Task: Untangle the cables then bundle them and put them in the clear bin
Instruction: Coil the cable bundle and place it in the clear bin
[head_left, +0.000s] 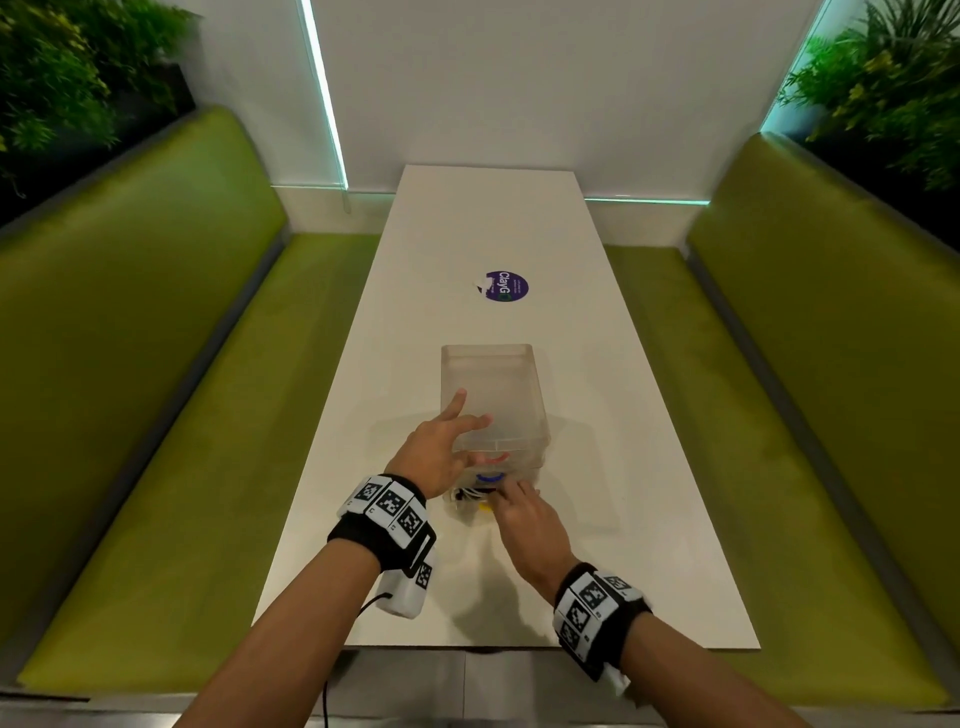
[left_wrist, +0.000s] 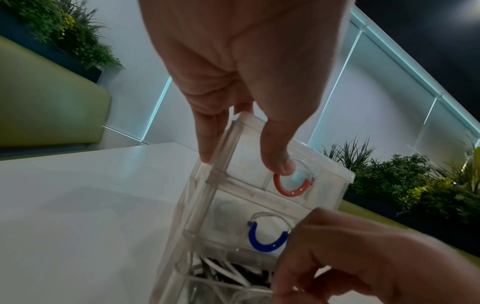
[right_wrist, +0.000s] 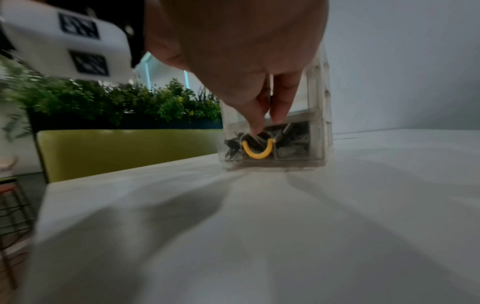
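White tabletop (head_left: 597, 322): right hand (head_left: 524, 525), fingers seemingly hooking the yellow drawer handle (right_wrist: 258, 151), sits nearest the cables (right_wrist: 293, 142); left hand (head_left: 441, 447), spread wide, steadies the clear drawer bin (head_left: 493, 395).

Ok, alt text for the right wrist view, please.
A right hand reaches its fingertips to the yellow handle of a clear drawer unit's bottom drawer, which holds dark cables, on a white table.

- Clear bin (head_left: 493, 384) is standing upright on the table, three stacked drawers with red (left_wrist: 292, 188), blue (left_wrist: 267, 239) and yellow (right_wrist: 257, 151) handles.
- Cables (right_wrist: 291, 144), black and white, are lying tangled inside the bottom drawer.
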